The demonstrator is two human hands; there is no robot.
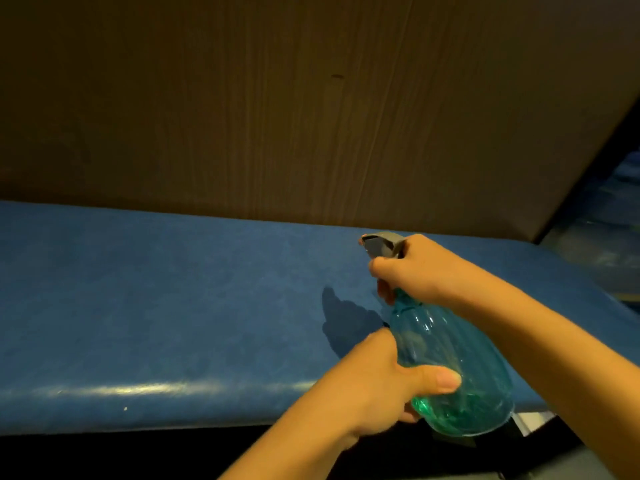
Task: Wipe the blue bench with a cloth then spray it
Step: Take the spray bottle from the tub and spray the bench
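The blue bench point(156, 306) runs across the middle of the view, its padded top shiny along the front edge. Above its right part I hold a clear teal spray bottle point(460, 368) tilted, with the grey nozzle pointing left. My right hand point(419, 271) wraps the bottle's neck and grey trigger head point(382, 244). My left hand point(377, 379) grips the bottle's lower body, thumb across the front. A little green liquid sits at the bottle's base. No cloth is in sight.
A brown wood-grain panel point(311, 116) rises right behind the bench as its backrest. Dark floor lies below the bench's front edge. At the far right, past the panel's end, there is a dim bluish area point(609, 220).
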